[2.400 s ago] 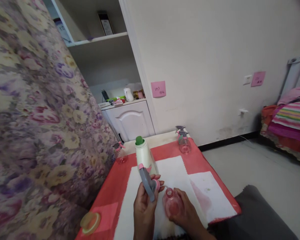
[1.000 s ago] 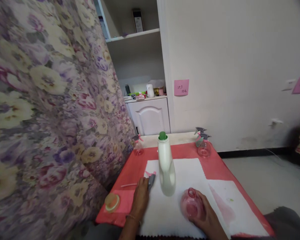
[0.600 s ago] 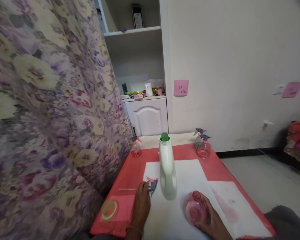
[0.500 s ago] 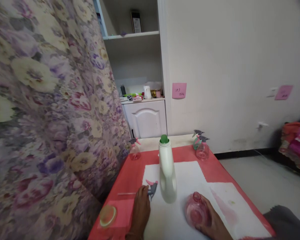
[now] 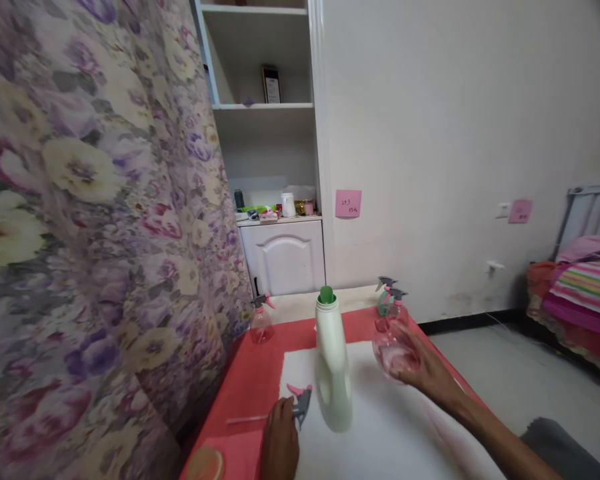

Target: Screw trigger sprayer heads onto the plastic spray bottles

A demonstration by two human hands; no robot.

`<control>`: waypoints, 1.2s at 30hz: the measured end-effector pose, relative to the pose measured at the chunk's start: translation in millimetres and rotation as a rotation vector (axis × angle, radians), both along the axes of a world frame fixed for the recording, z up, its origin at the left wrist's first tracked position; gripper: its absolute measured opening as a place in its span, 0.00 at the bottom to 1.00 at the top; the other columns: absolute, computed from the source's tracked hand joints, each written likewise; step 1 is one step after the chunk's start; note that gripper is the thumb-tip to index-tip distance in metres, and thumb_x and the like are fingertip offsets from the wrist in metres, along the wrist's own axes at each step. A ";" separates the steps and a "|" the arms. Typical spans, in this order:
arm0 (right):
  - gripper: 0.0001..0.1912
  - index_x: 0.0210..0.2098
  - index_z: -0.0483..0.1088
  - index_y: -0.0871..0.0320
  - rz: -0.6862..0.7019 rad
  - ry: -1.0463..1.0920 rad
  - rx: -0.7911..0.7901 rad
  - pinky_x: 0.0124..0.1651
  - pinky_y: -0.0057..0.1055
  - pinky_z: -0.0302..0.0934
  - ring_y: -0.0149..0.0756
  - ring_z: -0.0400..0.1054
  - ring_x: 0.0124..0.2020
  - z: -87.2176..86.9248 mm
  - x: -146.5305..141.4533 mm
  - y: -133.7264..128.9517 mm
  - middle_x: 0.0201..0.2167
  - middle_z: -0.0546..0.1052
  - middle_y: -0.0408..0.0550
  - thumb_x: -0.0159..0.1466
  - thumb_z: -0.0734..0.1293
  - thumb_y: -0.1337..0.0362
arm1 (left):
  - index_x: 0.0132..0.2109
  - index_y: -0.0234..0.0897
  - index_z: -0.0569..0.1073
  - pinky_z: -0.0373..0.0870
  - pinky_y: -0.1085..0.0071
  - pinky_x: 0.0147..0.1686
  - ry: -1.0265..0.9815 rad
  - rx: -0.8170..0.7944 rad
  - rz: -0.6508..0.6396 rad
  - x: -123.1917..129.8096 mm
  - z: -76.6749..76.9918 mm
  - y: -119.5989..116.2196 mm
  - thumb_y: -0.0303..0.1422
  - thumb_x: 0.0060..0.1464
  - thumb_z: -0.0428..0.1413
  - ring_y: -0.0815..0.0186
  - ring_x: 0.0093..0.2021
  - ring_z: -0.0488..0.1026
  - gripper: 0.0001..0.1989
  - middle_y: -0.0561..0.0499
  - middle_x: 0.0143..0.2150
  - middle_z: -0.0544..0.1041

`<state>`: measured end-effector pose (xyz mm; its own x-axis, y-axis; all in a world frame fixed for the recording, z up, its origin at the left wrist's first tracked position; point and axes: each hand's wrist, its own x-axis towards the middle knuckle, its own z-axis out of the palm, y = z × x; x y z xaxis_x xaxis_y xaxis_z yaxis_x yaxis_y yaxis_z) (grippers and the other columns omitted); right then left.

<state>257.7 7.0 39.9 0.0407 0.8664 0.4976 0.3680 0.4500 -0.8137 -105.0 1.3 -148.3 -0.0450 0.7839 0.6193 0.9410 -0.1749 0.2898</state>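
While the red-covered tabletop (image 5: 237,387) carries a pale jug (image 5: 334,373), upright between left hand (image 5: 281,437) and right hand (image 5: 420,360), the right hand grips a pink bottle (image 5: 393,353), and the left hand's fingers curl closed around a gray spray top (image 5: 303,405).

Clear glossy plastic bottle (image 5: 395,353), smooth satin plastic jug (image 5: 334,373), floral cloth curtain (image 5: 105,233).

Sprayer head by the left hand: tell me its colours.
The sprayer head is grey with a pink trigger, seen best in the head view.
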 end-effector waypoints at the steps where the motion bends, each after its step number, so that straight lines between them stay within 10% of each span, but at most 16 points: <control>1: 0.35 0.61 0.63 0.52 0.065 -0.053 0.001 0.57 0.48 0.63 0.53 0.63 0.61 13.3 0.7 6.5 0.62 0.67 0.56 0.54 0.70 0.59 | 0.53 0.35 0.73 0.71 0.52 0.55 0.011 0.008 0.001 -0.3 -0.1 0.5 0.24 0.56 0.45 0.52 0.55 0.73 0.21 0.39 0.53 0.77; 14: 0.40 0.65 0.54 0.52 -0.136 -0.764 0.163 0.50 0.42 0.63 0.51 0.62 0.54 102.1 -17.8 69.5 0.53 0.67 0.55 0.56 0.69 0.58 | 0.50 0.34 0.74 0.76 0.61 0.46 0.225 0.212 0.057 -7.4 -16.6 14.1 0.21 0.56 0.44 0.57 0.48 0.76 0.20 0.41 0.47 0.80; 36: 0.41 0.65 0.55 0.54 -0.225 -1.134 0.404 0.51 0.43 0.59 0.53 0.59 0.56 138.2 -45.4 85.7 0.57 0.66 0.61 0.54 0.71 0.68 | 0.50 0.33 0.74 0.76 0.63 0.44 0.309 0.256 0.060 -8.6 -18.7 14.9 0.20 0.56 0.44 0.58 0.46 0.77 0.20 0.41 0.46 0.80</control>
